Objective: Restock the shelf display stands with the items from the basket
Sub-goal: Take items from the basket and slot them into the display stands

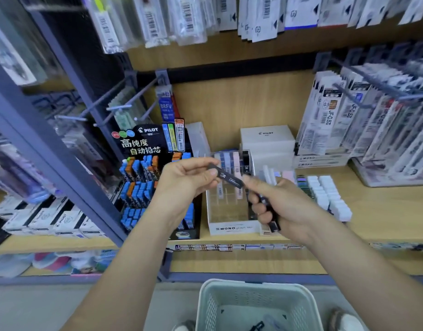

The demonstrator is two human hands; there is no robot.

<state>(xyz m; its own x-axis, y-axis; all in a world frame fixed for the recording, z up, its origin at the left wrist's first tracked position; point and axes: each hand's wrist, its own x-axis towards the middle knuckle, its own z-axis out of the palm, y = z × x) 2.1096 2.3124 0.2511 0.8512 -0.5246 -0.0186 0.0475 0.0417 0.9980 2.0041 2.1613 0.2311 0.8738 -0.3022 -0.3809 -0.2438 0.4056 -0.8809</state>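
Observation:
My left hand (185, 179) pinches the upper end of a slim black lead case (228, 177) between thumb and fingers. My right hand (277, 201) touches that case's lower end with a fingertip and grips several more black lead cases (273, 224) in its fist. Both hands hover in front of the clear MONO display stand (229, 226), which holds a few pastel and black cases at its back. The black PILOT display stand (143, 144) with blue and orange lead cases stands to the left. The pale green basket (205, 304) sits on the floor below.
Loose pastel and white cases (325, 194) lie in rows on the wooden shelf (384, 211) to the right. White PILOT boxes (267, 142) stand behind the stand. Hanging refill packs (372, 115) crowd the right, empty metal hooks (120, 107) stick out on the left.

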